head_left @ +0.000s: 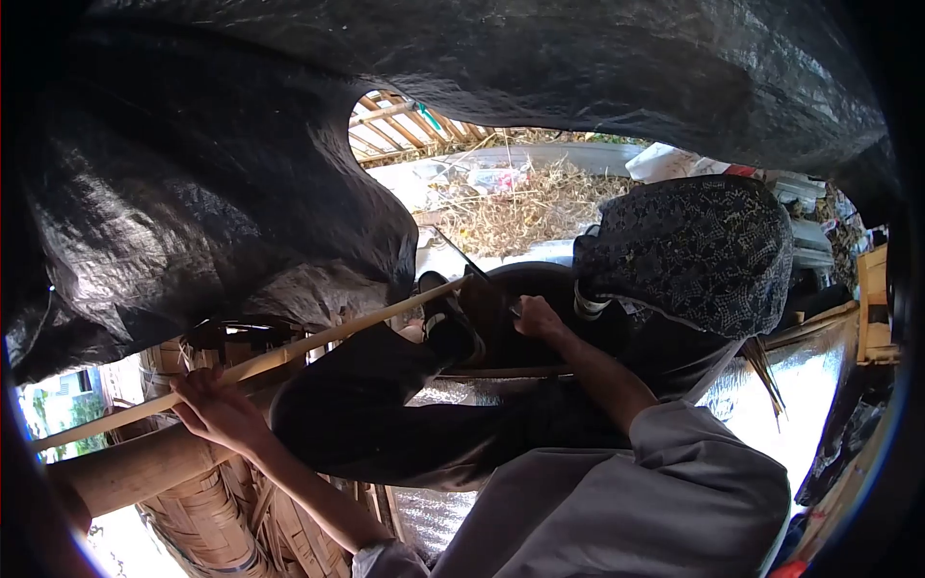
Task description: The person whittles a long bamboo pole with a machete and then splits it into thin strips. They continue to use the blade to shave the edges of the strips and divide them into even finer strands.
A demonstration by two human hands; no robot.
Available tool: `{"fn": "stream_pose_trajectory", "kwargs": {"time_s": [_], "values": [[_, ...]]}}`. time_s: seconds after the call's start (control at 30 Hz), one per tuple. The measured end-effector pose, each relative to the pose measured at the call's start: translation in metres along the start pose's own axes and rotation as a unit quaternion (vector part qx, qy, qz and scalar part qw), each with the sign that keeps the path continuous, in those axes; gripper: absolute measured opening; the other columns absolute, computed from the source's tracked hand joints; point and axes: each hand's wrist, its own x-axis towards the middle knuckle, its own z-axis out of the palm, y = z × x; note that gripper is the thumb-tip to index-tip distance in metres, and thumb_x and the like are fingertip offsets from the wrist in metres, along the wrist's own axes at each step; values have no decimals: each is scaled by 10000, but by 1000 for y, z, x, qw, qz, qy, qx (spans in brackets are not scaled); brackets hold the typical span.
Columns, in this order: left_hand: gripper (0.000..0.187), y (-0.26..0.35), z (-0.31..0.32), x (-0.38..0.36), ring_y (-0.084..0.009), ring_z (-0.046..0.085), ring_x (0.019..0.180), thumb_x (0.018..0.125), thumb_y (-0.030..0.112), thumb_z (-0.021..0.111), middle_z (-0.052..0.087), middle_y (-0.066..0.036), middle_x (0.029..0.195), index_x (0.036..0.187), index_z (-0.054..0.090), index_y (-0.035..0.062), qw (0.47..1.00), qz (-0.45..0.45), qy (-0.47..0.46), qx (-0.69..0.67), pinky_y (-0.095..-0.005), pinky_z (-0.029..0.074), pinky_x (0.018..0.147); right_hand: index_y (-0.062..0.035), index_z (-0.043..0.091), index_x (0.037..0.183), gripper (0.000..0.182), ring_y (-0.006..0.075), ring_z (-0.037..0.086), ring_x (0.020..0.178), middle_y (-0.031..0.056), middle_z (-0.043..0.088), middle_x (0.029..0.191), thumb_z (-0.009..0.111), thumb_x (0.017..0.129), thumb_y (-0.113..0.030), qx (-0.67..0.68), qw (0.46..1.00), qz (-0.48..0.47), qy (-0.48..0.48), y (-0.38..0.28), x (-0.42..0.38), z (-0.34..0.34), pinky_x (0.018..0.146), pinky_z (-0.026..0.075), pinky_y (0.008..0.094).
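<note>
Head view: looking out from under a black plastic sheet that is filling the upper half of the picture, with an opening at about 12 o'clock showing dry straw.
Bamboo strip: a long, thin, pale slat, smooth and straight, running slantwise from about 8 o'clock up towards the centre; its upper end is lying near the dark shoe of the person's raised leg.
Strip's place: it is passing above a thick round bamboo pole and woven bamboo panels at 7 o'clock, with the dark trouser leg just beside it.
Left hand: reaching out at 8 o'clock with the arm stretching up from the bottom edge, fingers curling round the bamboo strip and gripping it, knuckles facing the camera.
Right hand: sitting near the centre, forearm coming out of a grey sleeve, closing on something thin and dark by the shoe; what it is pinching cannot be told.
Patterned cloth: dark, speckled fabric bunching at 2 o'clock, just beside the right hand.
Silver foil sheet: shining at 4 o'clock behind the sleeve.
</note>
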Motion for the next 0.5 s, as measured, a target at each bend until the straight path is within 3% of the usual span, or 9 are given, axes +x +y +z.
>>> {"fn": "stream_pose_trajectory", "kwargs": {"time_s": [0.1, 0.17, 0.27, 0.37, 0.5], "values": [[166, -1, 0, 0, -90, 418, 576, 920, 172, 443, 417, 6, 633, 809, 447, 49, 1000, 1, 6, 19, -249, 451, 599, -3, 546, 958, 340, 362, 563, 928, 227, 593, 933, 607, 675, -181, 43, 999, -27, 10, -23, 1, -4, 790, 483, 418], [171, 2, 4, -1, -91, 416, 575, 922, 175, 439, 414, 4, 633, 807, 447, 48, 999, 3, 9, 32, -253, 457, 610, -5, 552, 905, 324, 377, 572, 866, 224, 605, 828, 630, 632, -162, 98, 992, -46, 70, -30, -1, -2, 750, 488, 427], [181, 6, 14, -6, -90, 415, 575, 925, 167, 429, 405, 5, 624, 791, 446, 47, 998, 4, 37, 56, -254, 450, 603, 1, 545, 954, 338, 366, 570, 913, 220, 602, 910, 612, 680, -186, 21, 999, 36, -13, -16, -6, 5, 780, 485, 427], [184, 4, 15, -4, -90, 414, 575, 925, 164, 430, 400, 7, 621, 787, 450, 43, 998, 14, 28, 47, -249, 440, 593, -4, 553, 953, 347, 357, 564, 936, 216, 602, 920, 616, 677, -205, 18, 998, 40, -38, 6, 2, 2, 793, 482, 417], [180, 3, 15, -5, -88, 412, 577, 923, 168, 436, 396, 9, 620, 791, 453, 47, 999, 10, 23, 36, -239, 429, 593, -5, 563, 957, 372, 346, 562, 947, 216, 601, 928, 620, 664, -225, 11, 999, 37, -7, -2, 5, -4, 806, 479, 402]]}}
